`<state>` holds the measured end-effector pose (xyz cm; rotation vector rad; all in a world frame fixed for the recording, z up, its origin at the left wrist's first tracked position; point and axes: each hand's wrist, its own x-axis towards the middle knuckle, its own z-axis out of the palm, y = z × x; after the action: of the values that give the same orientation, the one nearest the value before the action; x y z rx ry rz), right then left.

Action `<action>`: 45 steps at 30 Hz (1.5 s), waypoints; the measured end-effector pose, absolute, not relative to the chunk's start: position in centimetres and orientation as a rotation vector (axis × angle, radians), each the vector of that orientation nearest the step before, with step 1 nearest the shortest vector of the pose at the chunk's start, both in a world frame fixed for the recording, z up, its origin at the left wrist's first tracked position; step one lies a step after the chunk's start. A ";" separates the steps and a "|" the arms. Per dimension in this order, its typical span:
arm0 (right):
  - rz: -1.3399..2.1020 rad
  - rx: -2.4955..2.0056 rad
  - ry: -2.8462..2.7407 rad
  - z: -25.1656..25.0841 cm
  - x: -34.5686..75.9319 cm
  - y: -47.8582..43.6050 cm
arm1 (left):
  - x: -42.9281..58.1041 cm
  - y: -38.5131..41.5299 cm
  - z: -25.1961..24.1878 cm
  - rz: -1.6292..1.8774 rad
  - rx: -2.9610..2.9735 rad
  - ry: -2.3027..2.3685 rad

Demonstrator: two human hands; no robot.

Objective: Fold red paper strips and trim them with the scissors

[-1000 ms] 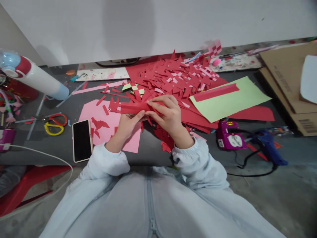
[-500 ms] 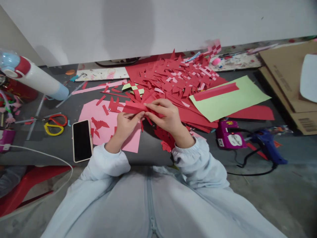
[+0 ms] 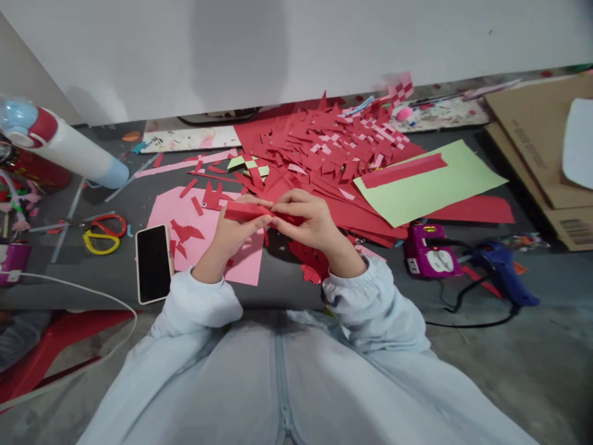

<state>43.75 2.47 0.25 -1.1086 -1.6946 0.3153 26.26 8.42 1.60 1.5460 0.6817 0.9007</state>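
Hands (image 3: 273,221) pinch red paper strip (image 3: 243,211).

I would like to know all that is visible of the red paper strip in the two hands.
The red paper strip looks like thin coloured paper and seems folded lengthwise into a narrow band. It is held nearly level over the pink sheet, running left to right. The left hand pinches its middle; the right hand covers its right end. Its left end sticks out free.

Left hand (image 3: 234,230) and right hand (image 3: 309,224) meet — fingers (image 3: 288,201) pinched.
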 end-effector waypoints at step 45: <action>0.452 -1.354 -1.373 0.0 44.0 2.9 | 26.9 8.5 1.1 0.999 1.236 0.874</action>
<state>44.05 2.89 -0.03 -1.3537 -1.3726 0.4515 26.92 8.54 1.05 1.2357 0.8740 0.9986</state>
